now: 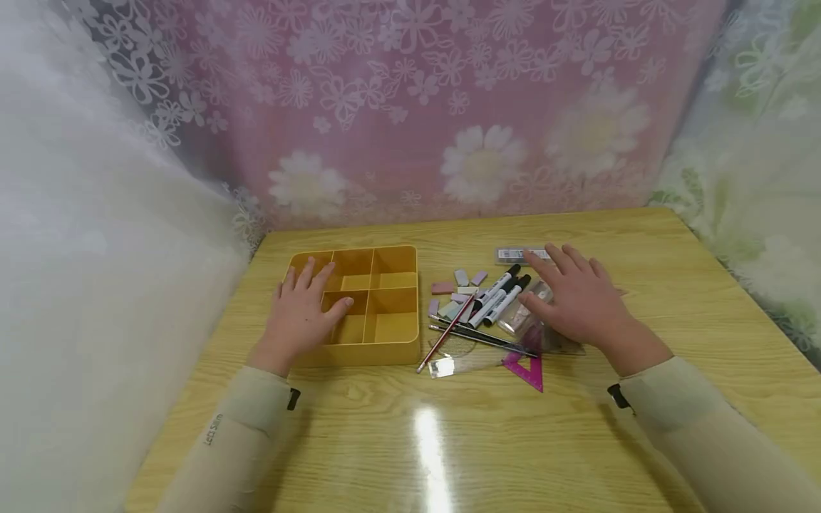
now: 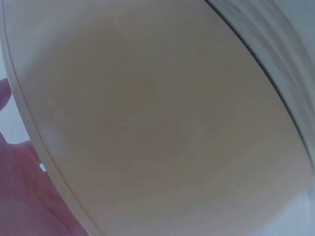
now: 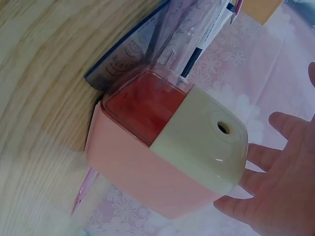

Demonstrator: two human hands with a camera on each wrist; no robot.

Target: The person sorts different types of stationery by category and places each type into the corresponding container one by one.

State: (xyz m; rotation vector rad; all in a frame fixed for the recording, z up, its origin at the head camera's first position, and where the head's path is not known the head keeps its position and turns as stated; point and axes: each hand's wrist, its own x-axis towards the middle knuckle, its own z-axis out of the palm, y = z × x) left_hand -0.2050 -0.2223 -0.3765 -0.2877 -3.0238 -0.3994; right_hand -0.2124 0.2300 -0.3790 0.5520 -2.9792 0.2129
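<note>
My left hand (image 1: 298, 313), fingers spread, is over the left side of a yellow divided organizer box (image 1: 359, 354); contact cannot be told. In the left wrist view a close, blurred tan surface (image 2: 147, 123) fills most of the picture. My right hand (image 1: 580, 303) spreads its fingers over the right end of a stationery pile. The right wrist view shows a pink and cream pencil sharpener (image 3: 167, 169) beside the fingertips, not gripped. Black-capped white markers (image 1: 507, 302), a red pencil (image 1: 447, 331), black pencils (image 1: 481, 338) and small erasers (image 1: 442, 288) lie between the hands.
A clear ruler (image 1: 474, 363) and a magenta set square (image 1: 535, 376) lie at the pile's front. A flat labelled case (image 1: 509, 254) is behind it. Floral curtains (image 1: 398, 142) hang at the back and sides of the wooden table (image 1: 359, 427).
</note>
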